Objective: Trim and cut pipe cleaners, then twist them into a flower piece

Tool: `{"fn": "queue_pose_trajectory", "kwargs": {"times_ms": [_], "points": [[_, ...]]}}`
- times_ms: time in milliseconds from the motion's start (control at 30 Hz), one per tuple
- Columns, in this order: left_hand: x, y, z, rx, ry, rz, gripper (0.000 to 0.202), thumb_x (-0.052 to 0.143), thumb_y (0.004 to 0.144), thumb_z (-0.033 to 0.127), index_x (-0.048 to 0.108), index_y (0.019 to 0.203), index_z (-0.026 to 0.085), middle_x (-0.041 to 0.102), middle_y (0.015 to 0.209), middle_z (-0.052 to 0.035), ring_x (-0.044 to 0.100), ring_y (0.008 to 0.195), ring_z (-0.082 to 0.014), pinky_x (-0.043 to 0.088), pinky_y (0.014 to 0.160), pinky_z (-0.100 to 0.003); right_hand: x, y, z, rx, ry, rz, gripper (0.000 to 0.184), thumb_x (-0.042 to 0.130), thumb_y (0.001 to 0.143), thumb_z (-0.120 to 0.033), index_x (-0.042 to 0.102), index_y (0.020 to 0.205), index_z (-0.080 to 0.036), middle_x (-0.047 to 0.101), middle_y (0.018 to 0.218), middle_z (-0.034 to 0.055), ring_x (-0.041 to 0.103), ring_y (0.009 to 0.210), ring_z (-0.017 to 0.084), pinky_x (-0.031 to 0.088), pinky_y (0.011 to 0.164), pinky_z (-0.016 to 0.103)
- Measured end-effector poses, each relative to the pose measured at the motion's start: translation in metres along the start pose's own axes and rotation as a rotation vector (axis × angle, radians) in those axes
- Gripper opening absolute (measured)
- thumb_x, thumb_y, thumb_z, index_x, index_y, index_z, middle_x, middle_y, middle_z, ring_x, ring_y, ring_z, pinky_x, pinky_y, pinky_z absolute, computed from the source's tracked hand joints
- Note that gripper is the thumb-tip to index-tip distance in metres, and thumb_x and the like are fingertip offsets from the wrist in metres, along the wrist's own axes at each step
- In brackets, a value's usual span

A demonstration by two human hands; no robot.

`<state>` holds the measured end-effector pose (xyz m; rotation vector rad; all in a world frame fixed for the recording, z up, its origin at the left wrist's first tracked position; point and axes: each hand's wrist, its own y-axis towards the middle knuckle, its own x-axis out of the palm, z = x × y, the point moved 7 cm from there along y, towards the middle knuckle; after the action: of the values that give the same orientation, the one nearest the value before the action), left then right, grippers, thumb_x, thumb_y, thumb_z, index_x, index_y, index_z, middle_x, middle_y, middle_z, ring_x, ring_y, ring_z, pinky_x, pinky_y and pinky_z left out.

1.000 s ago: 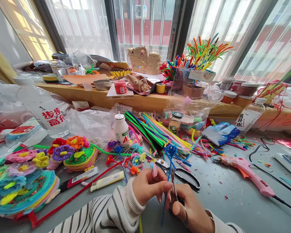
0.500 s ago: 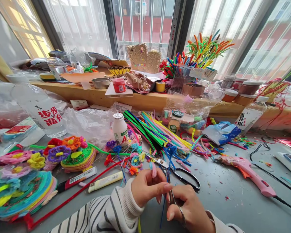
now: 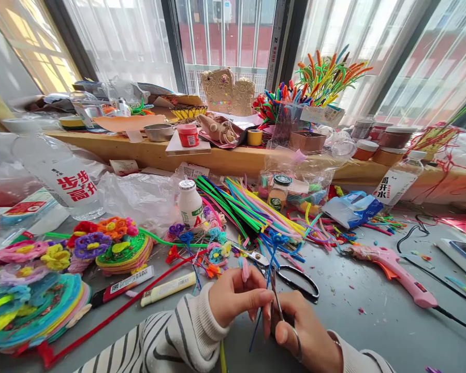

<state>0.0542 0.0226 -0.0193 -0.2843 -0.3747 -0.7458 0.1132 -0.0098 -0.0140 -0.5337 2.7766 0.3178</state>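
Note:
My left hand pinches the stem of a blue pipe-cleaner flower, its head pointing up and the stem's end hanging below my fingers. A small pink and light-blue fuzzy piece shows at my left index finger. In my right hand is a small pair of scissors, thumb through one loop, blades parted and close beside the blue stem. Behind my hands lies a larger pair of black-handled scissors on the grey table.
Finished flower pieces, a cream tube and a long red pipe cleaner lie on the left. Loose pipe cleaners spread behind a white bottle. A pink glue gun with its cord is at right.
The small scissors' blades have opened wider beside the stem. The stem's lower end has swung slightly left. My left hand keeps its pinch; the whole view has shifted a little.

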Motion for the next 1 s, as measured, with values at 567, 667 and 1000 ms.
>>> {"fn": "queue_pose_trajectory", "kwargs": {"times_ms": [567, 667, 1000], "points": [[0.001, 0.0, 0.0, 0.003, -0.008, -0.016, 0.025, 0.065, 0.058, 0.025, 0.044, 0.055, 0.013, 0.058, 0.044, 0.0025, 0.045, 0.033, -0.0034, 0.031, 0.031, -0.013, -0.004, 0.0, 0.01, 0.0, -0.004, 0.121, 0.059, 0.045, 0.054, -0.069, 0.048, 0.043, -0.012, 0.029, 0.042, -0.0044, 0.023, 0.042, 0.006, 0.018, 0.039, 0.02], [0.0, 0.0, 0.0, -0.004, 0.016, 0.003, 0.025, 0.065, 0.057, 0.027, 0.044, 0.055, 0.013, 0.058, 0.044, 0.0025, 0.045, 0.033, -0.0034, 0.031, 0.031, -0.013, -0.003, -0.001, 0.011, 0.02, -0.001, 0.108, 0.062, 0.041, 0.052, -0.072, 0.048, 0.043, -0.012, 0.027, 0.042, -0.0044, 0.023, 0.042, 0.007, 0.018, 0.04, 0.02], [0.001, -0.001, 0.001, -0.003, 0.024, 0.009, 0.026, 0.065, 0.056, 0.028, 0.045, 0.055, 0.013, 0.056, 0.041, 0.0031, 0.044, 0.032, -0.0031, 0.03, 0.031, -0.013, 0.001, -0.002, 0.003, 0.001, 0.055, 0.038, 0.065, 0.03, 0.057, -0.074, 0.05, 0.048, -0.013, 0.033, 0.044, -0.0031, 0.029, 0.044, 0.008, 0.026, 0.045, 0.021]]}}
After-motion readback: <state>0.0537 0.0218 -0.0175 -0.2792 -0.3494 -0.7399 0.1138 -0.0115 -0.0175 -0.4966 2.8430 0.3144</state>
